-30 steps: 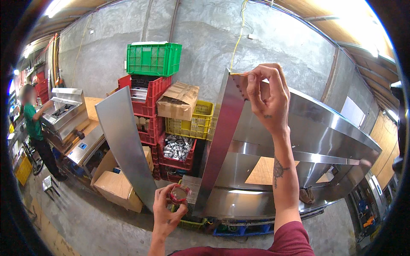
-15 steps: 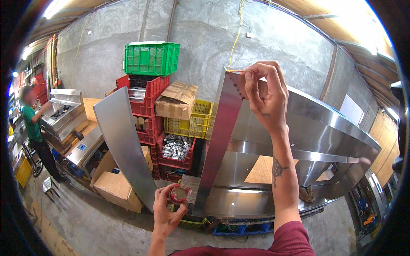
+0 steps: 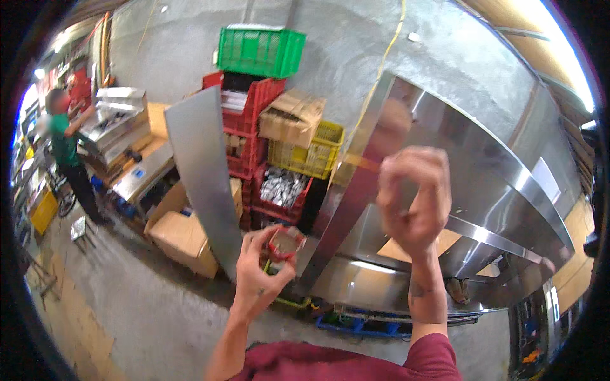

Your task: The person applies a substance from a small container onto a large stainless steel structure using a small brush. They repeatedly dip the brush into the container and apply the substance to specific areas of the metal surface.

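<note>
My left hand (image 3: 257,270) is closed round a small round tub (image 3: 286,244) with a red-smeared rim and something brownish inside. Pinched in my right hand (image 3: 416,197) is a thin orange stick (image 3: 362,162), its end pointing left. Motion blurs that hand and the stick, so the tip's kind cannot be made out. Behind them stands a large shiny sheet-metal housing (image 3: 470,165) with rectangular openings. The stick is in front of its narrow left side, which reflects my maroon sleeve; whether they touch is unclear.
A flat metal panel (image 3: 202,159) leans upright at left, by a cardboard box (image 3: 184,244). Behind stand stacked red crates (image 3: 244,152), a green crate (image 3: 260,51) and a yellow crate (image 3: 298,155). Far left, a person in green (image 3: 65,143) works at a bench.
My right hand with the stick has come down from the housing's top corner. The left hand has risen slightly with the tub. The whole view has shifted and tilted.
</note>
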`<state>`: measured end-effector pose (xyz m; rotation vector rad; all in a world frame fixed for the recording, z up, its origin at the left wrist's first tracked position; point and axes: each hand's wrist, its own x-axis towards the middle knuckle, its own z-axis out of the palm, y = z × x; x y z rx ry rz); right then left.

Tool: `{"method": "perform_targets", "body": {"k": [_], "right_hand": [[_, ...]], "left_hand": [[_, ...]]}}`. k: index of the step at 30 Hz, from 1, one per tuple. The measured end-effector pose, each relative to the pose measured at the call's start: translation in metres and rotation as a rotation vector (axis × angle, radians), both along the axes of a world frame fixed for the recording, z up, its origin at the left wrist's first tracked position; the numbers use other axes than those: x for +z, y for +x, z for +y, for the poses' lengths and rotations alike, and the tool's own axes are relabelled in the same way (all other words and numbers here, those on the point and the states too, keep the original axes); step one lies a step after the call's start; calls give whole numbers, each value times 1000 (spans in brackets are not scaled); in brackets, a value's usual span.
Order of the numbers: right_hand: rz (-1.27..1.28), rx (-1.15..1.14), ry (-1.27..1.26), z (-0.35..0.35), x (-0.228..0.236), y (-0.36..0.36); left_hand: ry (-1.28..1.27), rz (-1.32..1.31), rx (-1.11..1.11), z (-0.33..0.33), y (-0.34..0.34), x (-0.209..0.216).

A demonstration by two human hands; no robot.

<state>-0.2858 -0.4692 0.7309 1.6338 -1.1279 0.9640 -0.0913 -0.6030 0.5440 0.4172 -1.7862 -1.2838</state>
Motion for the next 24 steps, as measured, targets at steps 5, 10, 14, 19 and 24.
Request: {"method": "perform_targets", "body": {"k": [5, 10, 14, 19, 24], "right_hand": [[-51, 54, 462, 13, -78, 27], [-104, 51, 560, 14, -103, 28], [-102, 28, 594, 22, -100, 22], [-256, 13, 534, 23, -105, 23], [-348, 54, 527, 12, -113, 33]], "left_hand": [[-49, 41, 9, -1, 4, 13], [-81, 58, 3, -5, 1, 10], [-112, 41, 20, -7, -2, 7], [-73, 35, -5, -5, -4, 5], [-94, 26, 11, -4, -2, 3]]}}
